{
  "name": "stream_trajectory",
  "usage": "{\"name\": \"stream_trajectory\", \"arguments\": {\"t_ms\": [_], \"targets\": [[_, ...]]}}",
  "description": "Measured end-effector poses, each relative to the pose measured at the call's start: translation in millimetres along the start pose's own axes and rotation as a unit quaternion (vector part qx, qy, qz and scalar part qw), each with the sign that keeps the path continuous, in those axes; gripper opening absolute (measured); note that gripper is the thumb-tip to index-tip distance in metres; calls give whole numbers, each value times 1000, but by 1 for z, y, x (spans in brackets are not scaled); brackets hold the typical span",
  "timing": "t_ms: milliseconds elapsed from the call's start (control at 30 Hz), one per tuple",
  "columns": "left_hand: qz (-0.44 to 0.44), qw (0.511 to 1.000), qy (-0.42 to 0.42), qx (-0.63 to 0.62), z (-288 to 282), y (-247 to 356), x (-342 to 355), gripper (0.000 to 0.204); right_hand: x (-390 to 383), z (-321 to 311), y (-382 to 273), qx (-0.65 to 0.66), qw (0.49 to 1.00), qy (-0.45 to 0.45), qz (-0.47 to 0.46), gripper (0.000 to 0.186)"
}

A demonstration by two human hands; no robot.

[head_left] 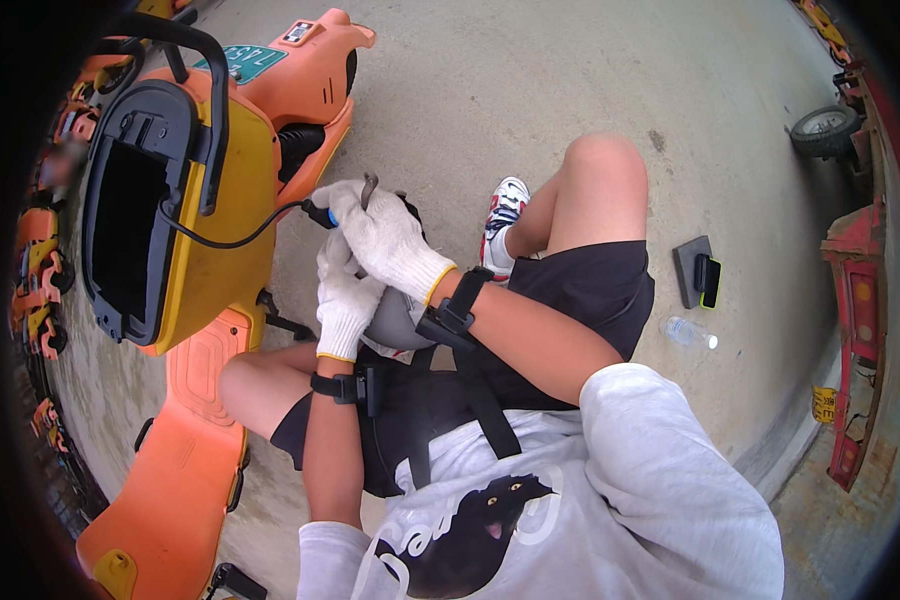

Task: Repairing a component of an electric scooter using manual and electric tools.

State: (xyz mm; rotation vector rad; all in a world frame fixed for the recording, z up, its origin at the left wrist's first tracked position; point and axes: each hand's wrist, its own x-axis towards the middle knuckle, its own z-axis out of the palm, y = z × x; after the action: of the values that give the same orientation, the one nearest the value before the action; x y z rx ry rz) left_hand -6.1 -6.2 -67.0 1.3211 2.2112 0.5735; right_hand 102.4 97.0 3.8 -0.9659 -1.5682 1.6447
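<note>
Both my hands wear white knitted gloves with yellow cuffs. They meet in front of my lap, beside the yellow and orange scooter [235, 240]. A black cable [235, 243] runs from the scooter's open seat compartment to a dark plug with a blue part [324, 215], at the fingers of my right hand [385, 235], which are closed around it. A dark curved metal piece [369, 188] sticks up above that hand. Just below, my left hand [345, 295] has its fingers curled, and what they hold is hidden. A grey rounded thing [398, 322] lies behind my wrists, mostly covered.
A black grab rail [215, 120] arches over the scooter's seat compartment [135, 230]. On the concrete to my right lie a phone-like device [708, 281] and a clear plastic bottle [688, 333]. A red metal frame [855, 340] and a wheel [826, 130] stand farther right. More orange scooters line the left.
</note>
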Motion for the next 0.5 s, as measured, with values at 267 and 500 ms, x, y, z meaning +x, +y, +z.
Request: {"name": "stream_trajectory", "arguments": {"t_ms": [267, 500], "targets": [[-131, 988, -18, -83, -46, 5, 3, 93, 15, -71, 89, -269, 943, 14, 198, 45], [-80, 990, -34, -112, -41, 13, 2, 98, -31, -38, 185, -267, 907, -139, 295, 33]]}}
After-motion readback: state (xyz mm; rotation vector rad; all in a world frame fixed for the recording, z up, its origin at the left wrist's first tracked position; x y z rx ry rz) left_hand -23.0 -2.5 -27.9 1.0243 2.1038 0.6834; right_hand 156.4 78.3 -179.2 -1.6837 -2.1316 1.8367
